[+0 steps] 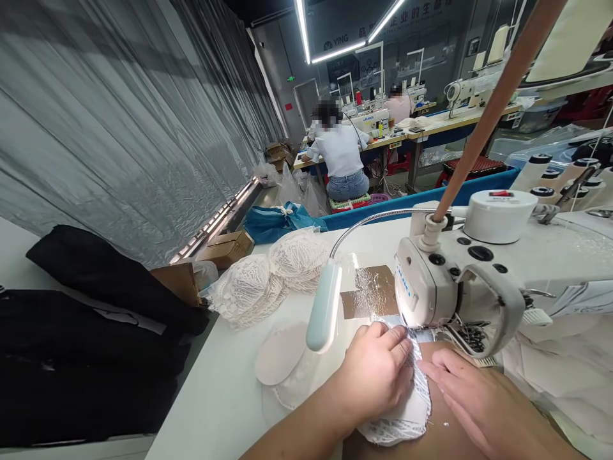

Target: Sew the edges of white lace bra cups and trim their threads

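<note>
A white lace bra cup piece (pixel 402 427) with a smooth lining lies under the head of a white sewing machine (pixel 421 284). My left hand (pixel 378 365) is on top of it, its fingers curled and pressed on the lace close to the needle area. The needle itself is hidden behind the machine head and my fingers. To the right, my right hand (pixel 462 391) rests low over the brown table plate, fingers stretched out, with the index fingertip at the lace's right edge.
Stacked lace cups (pixel 249 287) lie at the table's back left, near a smooth beige cup piece (pixel 281 353). A pale green lamp (pixel 324 306) hangs left of the machine on a bent metal neck. Thread cones (pixel 534 171) stand back right. A person (pixel 341 150) sits at another machine.
</note>
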Demonstrator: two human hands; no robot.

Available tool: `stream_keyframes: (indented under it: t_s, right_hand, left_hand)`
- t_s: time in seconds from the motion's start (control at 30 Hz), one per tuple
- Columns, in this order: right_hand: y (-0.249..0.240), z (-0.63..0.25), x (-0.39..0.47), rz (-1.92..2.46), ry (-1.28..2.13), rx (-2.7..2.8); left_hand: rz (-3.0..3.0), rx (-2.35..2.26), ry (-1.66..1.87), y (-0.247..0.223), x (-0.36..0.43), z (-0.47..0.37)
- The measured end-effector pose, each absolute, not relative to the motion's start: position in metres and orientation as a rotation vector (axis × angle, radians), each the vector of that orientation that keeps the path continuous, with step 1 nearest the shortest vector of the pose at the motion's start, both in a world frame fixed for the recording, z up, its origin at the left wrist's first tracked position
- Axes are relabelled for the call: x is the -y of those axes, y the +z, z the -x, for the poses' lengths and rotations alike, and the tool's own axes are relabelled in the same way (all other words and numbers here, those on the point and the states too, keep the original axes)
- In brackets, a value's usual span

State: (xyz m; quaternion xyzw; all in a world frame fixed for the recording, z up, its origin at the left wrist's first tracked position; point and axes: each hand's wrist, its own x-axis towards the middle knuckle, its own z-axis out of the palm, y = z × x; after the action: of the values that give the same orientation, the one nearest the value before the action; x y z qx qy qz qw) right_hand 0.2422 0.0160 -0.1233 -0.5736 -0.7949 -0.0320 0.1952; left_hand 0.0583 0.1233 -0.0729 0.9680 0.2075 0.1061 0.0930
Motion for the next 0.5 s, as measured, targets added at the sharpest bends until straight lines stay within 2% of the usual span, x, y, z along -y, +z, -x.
stream_keyframes:
  t_s: [0.33, 0.5]
  right_hand:
    - [-0.121, -0.244, -0.012, 1.639, 0.035, 2.275]
    - [-0.117, -0.248, -0.016, 1.59, -0.076, 2.271]
  left_hand:
    - [-2.932, -0.443, 0.333, -0.071, -0.124, -0.048]
    - [-2.935, -0.337, 0.257, -0.068, -0.127, -0.044]
